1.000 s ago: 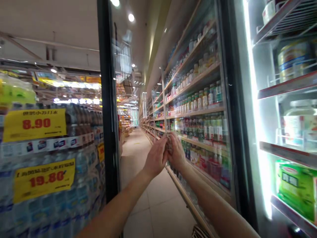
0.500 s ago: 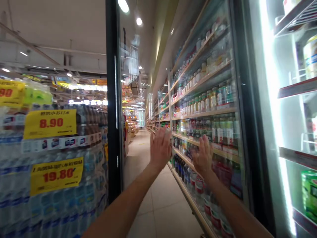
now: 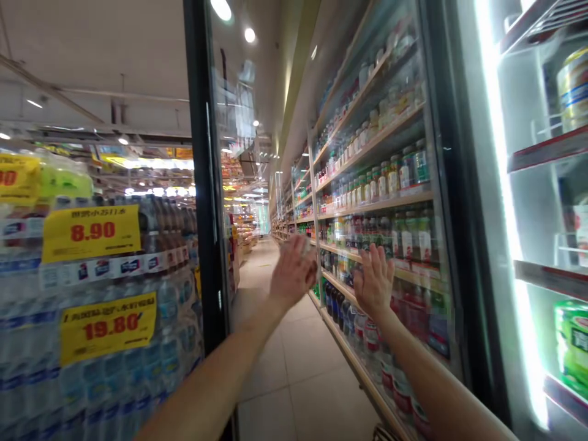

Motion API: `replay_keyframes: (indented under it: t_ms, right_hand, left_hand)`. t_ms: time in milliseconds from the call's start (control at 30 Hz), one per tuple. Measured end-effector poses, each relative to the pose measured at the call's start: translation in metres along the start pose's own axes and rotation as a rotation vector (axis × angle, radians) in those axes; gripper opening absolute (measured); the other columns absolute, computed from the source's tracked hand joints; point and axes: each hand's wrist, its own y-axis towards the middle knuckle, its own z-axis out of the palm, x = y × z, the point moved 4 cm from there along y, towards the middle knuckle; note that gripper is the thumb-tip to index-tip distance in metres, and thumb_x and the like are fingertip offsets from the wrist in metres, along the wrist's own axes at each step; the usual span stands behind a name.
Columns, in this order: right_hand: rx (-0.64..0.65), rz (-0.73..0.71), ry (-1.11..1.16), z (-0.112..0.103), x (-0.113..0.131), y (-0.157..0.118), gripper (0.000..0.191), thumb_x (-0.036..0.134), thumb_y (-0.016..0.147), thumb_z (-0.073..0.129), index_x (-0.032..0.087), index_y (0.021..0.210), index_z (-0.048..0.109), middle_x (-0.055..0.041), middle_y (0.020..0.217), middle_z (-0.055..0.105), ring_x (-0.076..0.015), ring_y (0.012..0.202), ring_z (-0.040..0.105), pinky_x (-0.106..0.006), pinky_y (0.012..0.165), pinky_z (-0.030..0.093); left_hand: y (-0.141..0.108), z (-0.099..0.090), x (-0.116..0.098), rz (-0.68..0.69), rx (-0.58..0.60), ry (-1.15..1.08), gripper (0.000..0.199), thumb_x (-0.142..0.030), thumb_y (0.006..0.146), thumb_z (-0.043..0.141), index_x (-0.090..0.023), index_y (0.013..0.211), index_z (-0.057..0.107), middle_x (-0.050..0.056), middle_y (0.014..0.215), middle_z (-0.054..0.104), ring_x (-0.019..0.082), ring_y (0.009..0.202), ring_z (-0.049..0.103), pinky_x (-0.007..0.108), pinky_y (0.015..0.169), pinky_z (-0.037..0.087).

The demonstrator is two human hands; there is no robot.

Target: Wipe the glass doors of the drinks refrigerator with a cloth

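A glass cooler door (image 3: 248, 184) with a black frame stands open in front of me. My left hand (image 3: 294, 269) is raised at the glass near the middle, fingers stretched out and blurred. A pale, smeared patch shows by its fingertips, too unclear to name. To its right, my right hand (image 3: 374, 282) is up at the same pane with its fingers spread and nothing visible in it. Whether either palm presses on the glass cannot be made out. Through the pane, shelves of bottles (image 3: 381, 180) show behind the hands.
Stacked packs of water bottles (image 3: 114, 373) with yellow price signs (image 3: 92, 231) stand at the left. On the right is the lit cooler interior, with shelf edges (image 3: 549, 150), a can (image 3: 574, 89) and a green pack (image 3: 572, 346). A tiled floor (image 3: 261, 275) runs away between.
My left hand has shifted slightly left and down. The fingers of my right hand show more upright and a little further left. The whole view has moved slightly.
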Motion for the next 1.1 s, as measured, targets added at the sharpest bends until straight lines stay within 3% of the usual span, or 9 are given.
replay_keyframes:
  t_ms: [100, 167, 367, 567, 633, 767, 833, 967, 1100]
  right_hand:
    - [0.008, 0.009, 0.006, 0.001, 0.0, -0.001, 0.05, 0.03, 0.087, 0.039, 0.018, 0.135, 0.037, -0.014, 0.14, 0.039, -0.0257, 0.136, 0.025, -0.047, 0.108, 0.02]
    - [0.01, 0.011, 0.009, 0.001, 0.0, -0.001, 0.049, 0.03, 0.087, 0.038, 0.018, 0.134, 0.039, -0.0139, 0.14, 0.039, -0.0257, 0.136, 0.025, -0.048, 0.108, 0.02]
    - [-0.004, 0.003, 0.008, 0.0, 0.0, 0.0, 0.047, 0.03, 0.087, 0.039, 0.017, 0.133, 0.041, -0.0137, 0.139, 0.041, -0.0247, 0.135, 0.027, -0.047, 0.108, 0.022]
    - [0.027, 0.018, 0.012, 0.003, -0.001, -0.002, 0.053, 0.027, 0.086, 0.04, 0.02, 0.138, 0.033, -0.0121, 0.143, 0.036, -0.0244, 0.137, 0.023, -0.048, 0.109, 0.019]
    - [0.039, 0.027, 0.018, 0.004, -0.001, -0.002, 0.054, 0.027, 0.086, 0.04, 0.02, 0.138, 0.032, -0.0122, 0.144, 0.035, -0.0246, 0.137, 0.022, -0.048, 0.108, 0.019]
    - [0.03, 0.019, 0.013, 0.003, -0.001, -0.001, 0.053, 0.028, 0.086, 0.04, 0.019, 0.137, 0.034, -0.0125, 0.142, 0.037, -0.0244, 0.136, 0.023, -0.048, 0.108, 0.02]
    - [0.027, 0.017, 0.003, 0.003, 0.0, -0.001, 0.052, 0.028, 0.086, 0.039, 0.019, 0.137, 0.035, -0.0125, 0.141, 0.039, -0.0243, 0.136, 0.025, -0.047, 0.108, 0.02]
    - [0.025, 0.022, -0.007, 0.002, -0.001, -0.001, 0.05, 0.028, 0.086, 0.038, 0.018, 0.135, 0.038, -0.0124, 0.14, 0.04, -0.0249, 0.136, 0.025, -0.047, 0.108, 0.021]
    - [0.033, 0.029, 0.017, 0.003, -0.002, -0.001, 0.05, 0.029, 0.085, 0.039, 0.018, 0.134, 0.038, -0.0123, 0.142, 0.038, -0.0244, 0.137, 0.023, -0.047, 0.109, 0.019]
  left_hand:
    - [0.007, -0.026, 0.062, -0.326, -0.116, 0.102, 0.051, -0.021, 0.08, 0.052, -0.015, 0.129, 0.038, 0.018, 0.147, 0.022, 0.033, 0.137, 0.016, 0.056, 0.106, 0.025]
    - [0.004, -0.027, 0.064, -0.384, -0.13, 0.107, 0.052, -0.019, 0.08, 0.05, -0.013, 0.13, 0.036, 0.019, 0.147, 0.02, 0.033, 0.137, 0.013, 0.056, 0.107, 0.023]
    - [-0.014, 0.014, -0.035, 0.296, 0.175, -0.116, 0.044, -0.026, 0.081, 0.049, -0.017, 0.123, 0.045, 0.013, 0.141, 0.037, 0.027, 0.137, 0.019, 0.047, 0.108, 0.027]
    - [0.018, -0.003, 0.023, -0.174, 0.001, 0.055, 0.044, -0.023, 0.084, 0.047, -0.014, 0.126, 0.042, 0.019, 0.144, 0.03, 0.03, 0.138, 0.012, 0.056, 0.107, 0.024]
    - [0.013, 0.001, 0.013, -0.06, 0.033, 0.015, 0.045, -0.022, 0.083, 0.046, -0.014, 0.127, 0.04, 0.018, 0.145, 0.029, 0.029, 0.138, 0.012, 0.054, 0.107, 0.026]
    - [-0.011, 0.015, -0.03, 0.403, 0.161, -0.113, 0.047, -0.024, 0.082, 0.047, -0.019, 0.128, 0.04, 0.012, 0.142, 0.036, 0.025, 0.137, 0.021, 0.046, 0.107, 0.031]
    - [-0.01, 0.013, -0.024, 0.344, 0.151, -0.094, 0.044, -0.024, 0.082, 0.047, -0.019, 0.126, 0.043, 0.013, 0.14, 0.039, 0.025, 0.136, 0.022, 0.047, 0.107, 0.03]
    - [-0.005, -0.006, 0.015, -0.015, 0.05, 0.021, 0.044, -0.02, 0.082, 0.047, -0.016, 0.126, 0.042, 0.017, 0.143, 0.033, 0.027, 0.138, 0.015, 0.053, 0.107, 0.024]
    - [-0.031, -0.012, 0.007, 0.382, 0.216, -0.074, 0.043, -0.025, 0.082, 0.049, -0.021, 0.124, 0.045, 0.01, 0.142, 0.036, 0.023, 0.137, 0.019, 0.046, 0.11, 0.024]
